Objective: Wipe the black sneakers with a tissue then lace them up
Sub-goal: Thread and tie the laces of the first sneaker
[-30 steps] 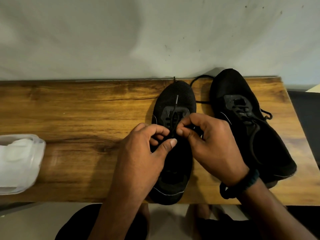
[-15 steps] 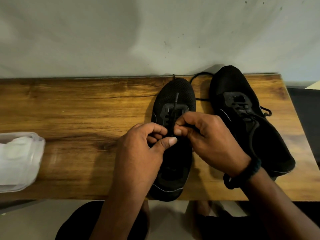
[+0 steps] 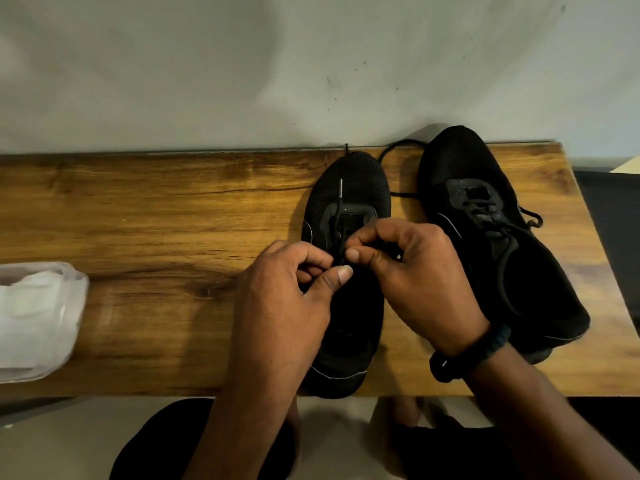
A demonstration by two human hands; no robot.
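Now two black mesh sneakers are seen on the one brown wooden tabletop (image 3: 156, 209), toes toward the wall. Over the eyelets of the centre sneaker (image 3: 353, 181), its thin black lace (image 3: 337, 216) is pinched between thumb and curled fingers of the left hand (image 3: 287, 289), and likewise by the right hand (image 3: 415, 278). The second sneaker (image 3: 485, 188), laces threaded, is set just beside it on the right. One clear plastic tub of white tissue (image 3: 38, 317) is placed well apart at the left edge.
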